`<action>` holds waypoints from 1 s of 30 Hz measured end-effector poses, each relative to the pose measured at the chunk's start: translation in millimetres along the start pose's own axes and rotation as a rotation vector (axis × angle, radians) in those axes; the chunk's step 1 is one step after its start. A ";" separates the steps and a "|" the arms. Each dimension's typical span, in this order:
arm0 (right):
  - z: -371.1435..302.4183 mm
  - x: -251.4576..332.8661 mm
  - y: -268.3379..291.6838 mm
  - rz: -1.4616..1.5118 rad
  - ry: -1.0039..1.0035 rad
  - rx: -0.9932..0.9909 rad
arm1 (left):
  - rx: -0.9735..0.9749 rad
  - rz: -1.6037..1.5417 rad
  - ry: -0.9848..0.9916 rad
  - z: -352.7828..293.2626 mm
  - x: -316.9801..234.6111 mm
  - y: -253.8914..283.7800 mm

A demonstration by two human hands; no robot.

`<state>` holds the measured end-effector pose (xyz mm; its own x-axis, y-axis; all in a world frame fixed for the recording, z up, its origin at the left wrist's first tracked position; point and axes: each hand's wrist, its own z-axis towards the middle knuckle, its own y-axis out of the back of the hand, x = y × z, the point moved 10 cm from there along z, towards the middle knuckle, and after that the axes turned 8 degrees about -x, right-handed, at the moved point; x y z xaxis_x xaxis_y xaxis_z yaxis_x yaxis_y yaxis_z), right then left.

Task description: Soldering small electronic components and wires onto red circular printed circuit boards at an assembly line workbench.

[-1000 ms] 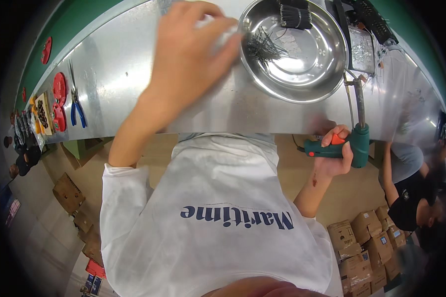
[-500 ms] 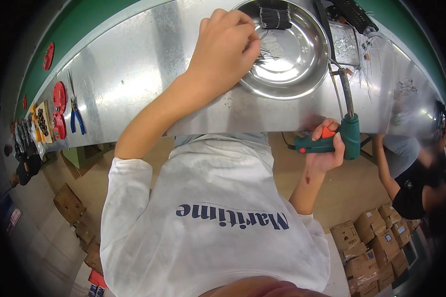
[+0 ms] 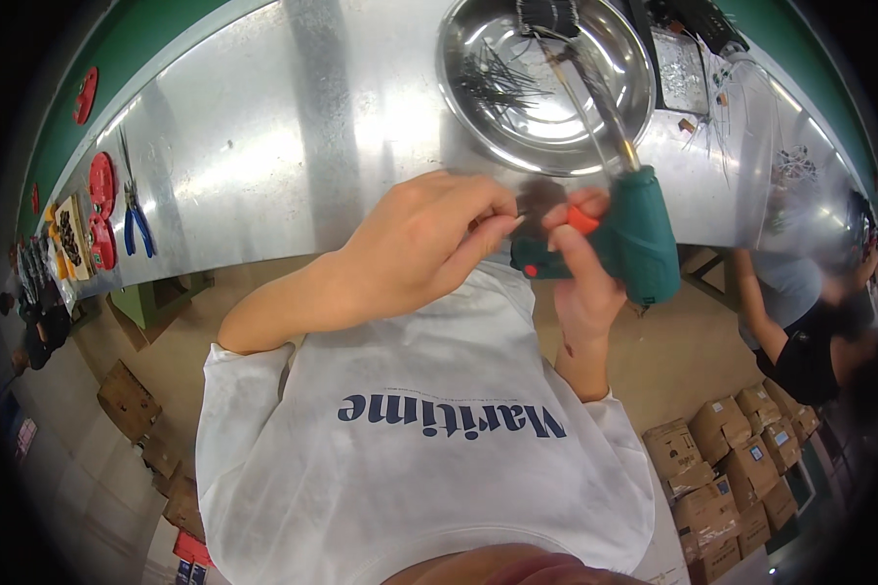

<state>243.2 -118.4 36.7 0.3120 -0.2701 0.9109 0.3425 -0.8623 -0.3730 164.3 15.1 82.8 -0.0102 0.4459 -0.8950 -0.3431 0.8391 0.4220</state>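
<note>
Many cartons (image 3: pixel 751 466) stand past the metal table (image 3: pixel 244 146); right grip (image 3: pixel 587 273) holds green tool (image 3: pixel 651 234), left grip (image 3: pixel 419 234) unclear.

The bowl (image 3: pixel 629 93) is gleaming in smooth, mirror-like metal. Around it, the metal bench (image 3: pixel 254 132) is shining more hazily. Just below the bowl, the green tool body (image 3: pixel 651 244) is looking like satiny plastic. Well below the bowl, the white shirt (image 3: pixel 439 478) is wrinkling in matt cloth and, to the bowl's lower right, cardboard boxes (image 3: pixel 710 512) are looking dull.

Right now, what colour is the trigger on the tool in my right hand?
The trigger is orange-red; the head view shows it best.
</note>
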 end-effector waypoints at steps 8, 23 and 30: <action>1.1 -2.2 -34.8 -0.202 0.016 0.183 | -0.003 0.087 -0.056 -11.3 2.5 3.2; 4.4 2.2 -17.4 -0.248 0.002 -0.002 | -0.613 0.547 0.025 6.9 105.3 216.1; 7.0 10.7 -9.4 -0.223 -0.051 -0.080 | -1.393 1.097 0.926 -98.9 269.0 560.7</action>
<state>249.6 -110.2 48.7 0.2818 -0.0484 0.9582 0.3370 -0.9301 -0.1461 -123.7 574.8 64.4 -0.9205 -0.1433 -0.3634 -0.2089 -0.6057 0.7678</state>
